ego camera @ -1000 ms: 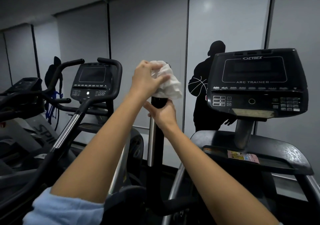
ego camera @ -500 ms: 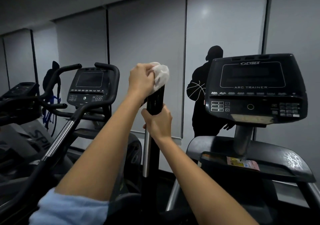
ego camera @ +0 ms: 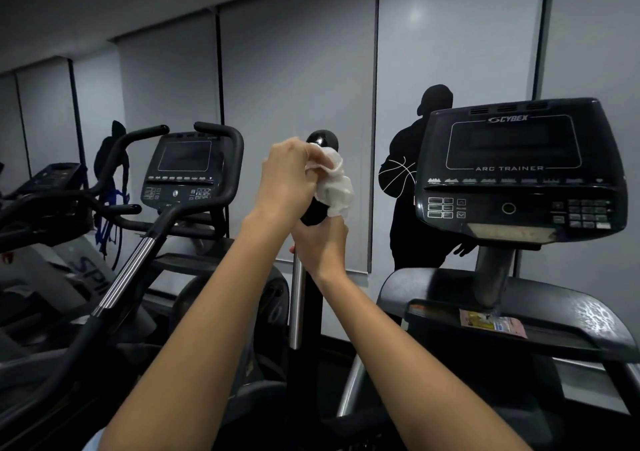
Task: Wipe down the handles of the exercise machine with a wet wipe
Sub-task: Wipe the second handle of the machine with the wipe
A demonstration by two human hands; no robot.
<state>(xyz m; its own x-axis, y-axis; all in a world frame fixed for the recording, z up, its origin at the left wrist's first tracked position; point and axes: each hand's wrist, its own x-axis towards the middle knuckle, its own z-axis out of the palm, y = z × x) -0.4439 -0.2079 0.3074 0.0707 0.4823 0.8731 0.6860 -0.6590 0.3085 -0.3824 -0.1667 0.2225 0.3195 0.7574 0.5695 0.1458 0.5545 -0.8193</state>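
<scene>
Gym room, dim, grey panelled wall [ego camera: 298, 111] behind a row of machines. Right hand [ego camera: 320, 248] grips the upright black handle [ego camera: 322, 140] below its rounded top; left hand [ego camera: 289, 182], fingers curled, presses a crumpled white wet wipe [ego camera: 334, 183] against the handle's upper part. Console [ego camera: 519, 170] at right reads "CYBEX" and "ARC TRAINER". Farther left, a second console [ego camera: 183, 170].

Your left hand [ego camera: 287, 178] has slid the wet wipe [ego camera: 334, 183] down from the top of the black handle [ego camera: 322, 140] near the frame centre, so its rounded tip is now uncovered above your fingers. The wipe now hangs lower, just above your right hand [ego camera: 320, 248].
</scene>
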